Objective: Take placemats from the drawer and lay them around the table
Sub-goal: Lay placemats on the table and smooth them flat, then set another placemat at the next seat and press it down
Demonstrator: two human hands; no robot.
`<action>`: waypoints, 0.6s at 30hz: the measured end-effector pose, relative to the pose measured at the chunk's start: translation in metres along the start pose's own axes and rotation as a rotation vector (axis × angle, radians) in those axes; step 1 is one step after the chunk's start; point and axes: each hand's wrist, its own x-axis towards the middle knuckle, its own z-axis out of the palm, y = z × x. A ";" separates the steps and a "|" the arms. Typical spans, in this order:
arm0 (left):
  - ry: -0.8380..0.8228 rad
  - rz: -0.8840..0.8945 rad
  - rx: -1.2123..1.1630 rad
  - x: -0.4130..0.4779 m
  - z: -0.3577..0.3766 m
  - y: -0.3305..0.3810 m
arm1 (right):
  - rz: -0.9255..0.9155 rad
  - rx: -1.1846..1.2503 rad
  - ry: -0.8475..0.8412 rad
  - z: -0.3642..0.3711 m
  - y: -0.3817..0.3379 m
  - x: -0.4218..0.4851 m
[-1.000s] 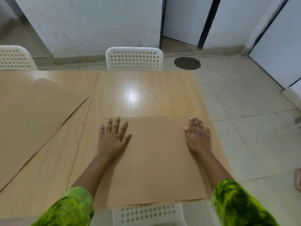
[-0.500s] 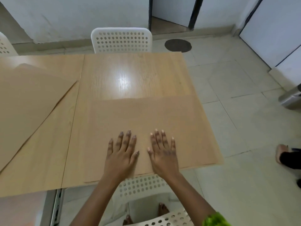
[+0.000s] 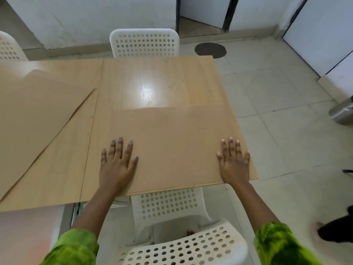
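We press left hand (image 3: 116, 165) and right hand (image 3: 234, 163) flat, fingers (image 3: 120, 148) spread open, on placemat (image 3: 175, 142) at tabletop (image 3: 152, 81) near right corner.

The left placemat (image 3: 38, 119) runs off the left edge. A white chair (image 3: 7, 48) and a metal bin (image 3: 342, 113) are cropped by the frame. A blurred foot (image 3: 336, 231) shows at right.
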 end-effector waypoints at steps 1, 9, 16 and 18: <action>-0.020 -0.004 0.006 0.000 -0.001 0.001 | 0.006 0.005 -0.010 -0.002 -0.001 -0.002; -0.014 -0.119 -0.182 -0.026 -0.037 0.034 | -0.113 0.426 0.021 -0.027 -0.079 -0.039; 0.235 -0.413 -0.911 -0.095 -0.072 0.009 | -0.196 0.915 -0.177 -0.031 -0.163 -0.098; 0.280 -0.464 -1.015 -0.116 -0.080 -0.014 | -0.200 1.023 -0.277 -0.029 -0.189 -0.118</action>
